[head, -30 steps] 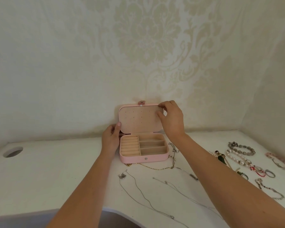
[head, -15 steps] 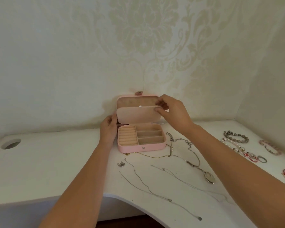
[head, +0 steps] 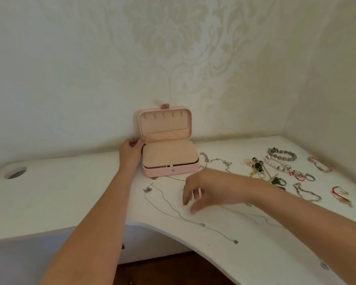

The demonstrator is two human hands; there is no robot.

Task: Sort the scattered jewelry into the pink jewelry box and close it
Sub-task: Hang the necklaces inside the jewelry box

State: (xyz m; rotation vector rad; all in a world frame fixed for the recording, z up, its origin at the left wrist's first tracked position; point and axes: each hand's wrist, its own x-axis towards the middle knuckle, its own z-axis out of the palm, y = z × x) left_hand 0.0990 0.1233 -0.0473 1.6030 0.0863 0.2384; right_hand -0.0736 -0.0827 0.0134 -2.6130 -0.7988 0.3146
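Resting on the white surface (head: 49, 194) against the far wall, the pink jewelry box (head: 169, 161) stands open, its lid upright and an inner beige flap lying flat over the lower tray. The left hand (head: 132, 150) sits at the box's left side, fingers loosely curled around the hinge corner and touching it, holding nothing else. Near the box, thin silver chain necklaces (head: 173, 208) trail across the surface toward the near edge. The right hand (head: 203, 188) hovers just above them, blurred, fingers spread and pointing down, empty as far as can be seen. Farther right lies scattered jewelry: a grey bead bracelet (head: 282, 154), a pearl bracelet (head: 275, 164), a dark green piece (head: 258, 166), rings (head: 309, 177), a chain bracelet (head: 305, 192), a pink bracelet (head: 320, 164) and a red cord (head: 340, 193).
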